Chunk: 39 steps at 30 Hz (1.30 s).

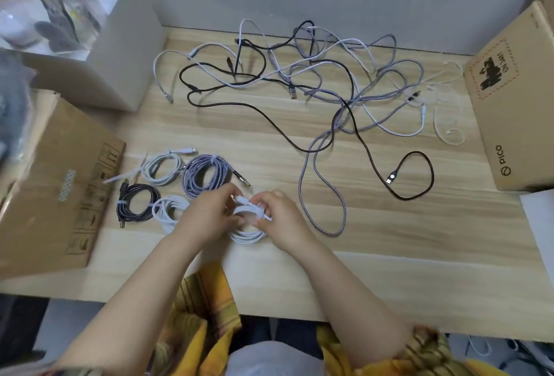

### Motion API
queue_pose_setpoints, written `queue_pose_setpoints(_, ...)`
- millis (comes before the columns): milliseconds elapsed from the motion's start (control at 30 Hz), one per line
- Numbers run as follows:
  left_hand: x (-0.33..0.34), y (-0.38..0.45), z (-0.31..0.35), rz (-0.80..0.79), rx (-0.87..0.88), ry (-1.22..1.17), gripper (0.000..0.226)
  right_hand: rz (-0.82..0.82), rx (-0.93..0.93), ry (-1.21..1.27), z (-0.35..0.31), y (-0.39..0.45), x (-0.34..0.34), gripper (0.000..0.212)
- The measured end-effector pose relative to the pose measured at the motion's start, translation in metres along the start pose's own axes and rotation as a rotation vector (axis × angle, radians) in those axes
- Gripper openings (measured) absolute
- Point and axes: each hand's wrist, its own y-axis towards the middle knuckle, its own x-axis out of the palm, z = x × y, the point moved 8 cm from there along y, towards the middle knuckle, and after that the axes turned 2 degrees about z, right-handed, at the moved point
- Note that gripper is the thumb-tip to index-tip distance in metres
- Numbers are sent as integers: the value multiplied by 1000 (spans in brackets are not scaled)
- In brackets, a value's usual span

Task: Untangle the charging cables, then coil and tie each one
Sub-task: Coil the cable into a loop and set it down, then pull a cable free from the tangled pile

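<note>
We see a white coiled cable (247, 233) at the near centre of a wooden table (389, 241), gripped from both sides. The left hand (207, 217) and right hand (281, 220) each curl their fingers round its upper part; a tie may sit between them, though blur hides it. Just left lie four finished coils: white (162, 169), grey braided (205, 176), black (136, 203), white (169, 211). Farther back sprawls a tangle of loose cables (314, 76). Cardboard boxes flank the table, left (54, 190) and right (509, 100).
</note>
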Motion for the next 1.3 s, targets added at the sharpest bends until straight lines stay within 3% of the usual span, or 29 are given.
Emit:
queue_pose_setpoints(200,3,6,-19,67,-64,295,33,32,-29,-271,7,9,16,37)
queue_pose_setpoints(333,1,7,-15,78,-115,458,44,38,-30,-227,9,6,8,40)
queue_pose_setpoints(433,-10,3,-3,198,-117,554,41,104,-37,-111,15,0,-20,33)
queue_pose_setpoints(567,-23,8,40,376,79,333,30,381,51,-13,49,-13,-94,24)
queue_pose_setpoints(633,-10,16,76,323,209,209,29,506,155,-43,75,-21,-132,27)
queue_pose_setpoints(733,37,27,123,100,313,182,42,600,308,-196,112,-27,-171,36)
queue_pose_setpoints(833,98,40,137,-161,222,398,79,557,380,-366,138,-24,-187,47)
queue_pose_setpoints(933,126,47,129,-237,123,523,94,534,415,-387,155,-22,-184,49)
queue_pose_setpoints(1033,133,49,127,-219,132,561,93,712,352,-171,159,-28,-191,19)
queue_pose_setpoints(1100,134,50,126,-216,136,557,90,685,368,-170,159,-26,-187,9)
queue_pose_setpoints(1200,133,50,125,-245,123,513,81,606,374,-214,149,-19,-180,3)
queue_pose_setpoints(1300,127,55,127,-283,54,357,60,607,303,219,122,-22,-175,15)
